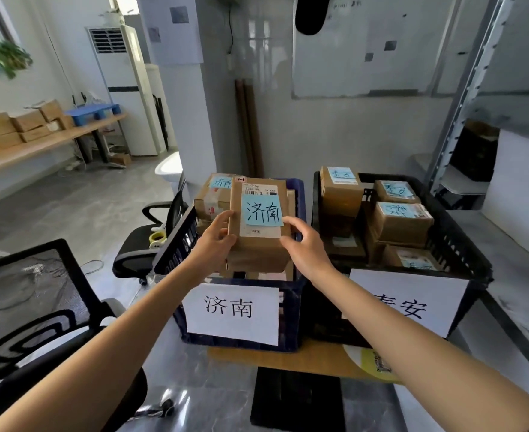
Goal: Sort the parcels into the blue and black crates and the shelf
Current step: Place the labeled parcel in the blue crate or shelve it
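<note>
As fingers point(222, 218) clasp both sides, parcel point(258, 246) sits over blue crate point(289, 310).

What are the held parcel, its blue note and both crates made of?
The parcel: brown cardboard, matte, with folded box edges. The note: thin matte paper, marker ink on it. The blue crate: probably moulded plastic, slotted walls, slight sheen. The black crate: same slotted plastic look; can't confirm either by sight alone.

Brown parcel point(258, 244) with blue 济南 note sat gripped between left hand point(216, 241) and right hand point(303, 247) atop the packed blue crate point(288, 322), black crate point(475, 269) just right.
</note>
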